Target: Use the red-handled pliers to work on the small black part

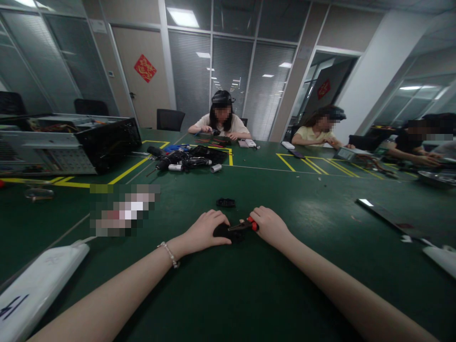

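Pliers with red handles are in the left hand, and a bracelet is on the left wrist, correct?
Not quite: the head view shows the pliers in the right hand, not the left hand. The bracelet is on the left wrist, as you say.

Illegible gold characters stand on the red door sign, illegible dark handwriting on the white pack.

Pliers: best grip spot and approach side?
Likely the red handles of the pliers, from the right: the metal nose points left at the black part in the left hand, and the handles lie in the right hand.
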Demonstrator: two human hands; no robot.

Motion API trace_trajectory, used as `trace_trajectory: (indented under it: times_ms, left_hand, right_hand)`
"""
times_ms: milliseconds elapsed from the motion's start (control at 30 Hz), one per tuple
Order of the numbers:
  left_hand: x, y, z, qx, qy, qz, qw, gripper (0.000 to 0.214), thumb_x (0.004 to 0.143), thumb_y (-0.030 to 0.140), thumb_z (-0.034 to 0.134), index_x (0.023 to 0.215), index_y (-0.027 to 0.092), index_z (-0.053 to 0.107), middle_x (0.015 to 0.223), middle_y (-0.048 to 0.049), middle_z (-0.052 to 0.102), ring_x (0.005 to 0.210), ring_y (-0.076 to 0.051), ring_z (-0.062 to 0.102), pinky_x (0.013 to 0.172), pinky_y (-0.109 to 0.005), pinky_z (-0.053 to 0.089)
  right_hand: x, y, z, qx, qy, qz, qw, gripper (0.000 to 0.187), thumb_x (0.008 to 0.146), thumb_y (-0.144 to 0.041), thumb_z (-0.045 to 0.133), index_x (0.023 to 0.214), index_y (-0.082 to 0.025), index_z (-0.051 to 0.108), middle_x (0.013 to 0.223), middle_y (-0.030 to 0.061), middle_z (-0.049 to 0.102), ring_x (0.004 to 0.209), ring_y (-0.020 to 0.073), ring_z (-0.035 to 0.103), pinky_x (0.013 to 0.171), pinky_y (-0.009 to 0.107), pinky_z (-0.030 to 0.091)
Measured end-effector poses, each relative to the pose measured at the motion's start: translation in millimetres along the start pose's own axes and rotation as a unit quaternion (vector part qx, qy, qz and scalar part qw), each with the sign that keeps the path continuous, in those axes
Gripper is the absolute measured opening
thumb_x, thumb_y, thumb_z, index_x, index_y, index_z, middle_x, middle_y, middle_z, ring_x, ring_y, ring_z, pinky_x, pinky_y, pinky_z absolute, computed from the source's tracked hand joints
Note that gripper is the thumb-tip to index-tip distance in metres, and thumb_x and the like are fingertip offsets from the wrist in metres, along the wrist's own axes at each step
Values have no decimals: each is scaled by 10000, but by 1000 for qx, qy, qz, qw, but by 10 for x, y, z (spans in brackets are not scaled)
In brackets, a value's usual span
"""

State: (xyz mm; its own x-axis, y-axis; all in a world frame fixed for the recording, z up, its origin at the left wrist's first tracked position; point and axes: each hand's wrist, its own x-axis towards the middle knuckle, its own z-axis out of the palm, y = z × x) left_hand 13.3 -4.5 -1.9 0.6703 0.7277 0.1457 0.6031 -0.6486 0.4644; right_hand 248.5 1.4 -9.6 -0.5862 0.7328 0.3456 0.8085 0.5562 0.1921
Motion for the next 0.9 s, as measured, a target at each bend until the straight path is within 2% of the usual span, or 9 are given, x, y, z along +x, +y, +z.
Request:
trace_trajectory:
  times_ms: [200, 467, 667, 900]
  left_hand:
    - [1, -12, 6, -1, 1, -4, 1000, 375, 719, 507, 563, 961, 224, 522, 1015, -24, 505, 934, -213, 454, 774, -331, 376]
    - [4, -6, 3, 6, 9, 3, 1000, 367, 718, 502, 569, 953, 224, 521, 1003, -19, 511, 931, -209, 453, 774, -326, 370]
    - [3, -13, 16, 9, 14, 8, 1000, 367, 714, 496, 578, 946, 217, 521, 988, -24, 514, 924, -211, 454, 777, -328, 366]
    - [0, -5, 8, 6, 9, 5, 1000, 370, 718, 504, 568, 949, 219, 519, 987, -21, 512, 922, -209, 455, 770, -325, 368]
  right_hand:
    - [0, -12, -34, 4, -6, -5, 1000, 119, 719, -87, 495, 800, -138, 564, 789, 55, 569, 710, 154, 489, 664, 273, 391]
    - [-8, 8, 29, -3, -6, -5, 1000, 88, 731, -127, 499, 794, -142, 559, 786, 52, 559, 719, 161, 477, 667, 276, 381]
    - [5, -17, -20, -2, 5, -10, 1000, 112, 783, -176, 459, 772, -137, 564, 760, 57, 555, 697, 156, 469, 656, 273, 374]
    - [-4, -5, 5, 2, 4, -3, 1000, 90, 766, -142, 468, 774, -142, 558, 766, 48, 552, 696, 149, 470, 652, 264, 369]
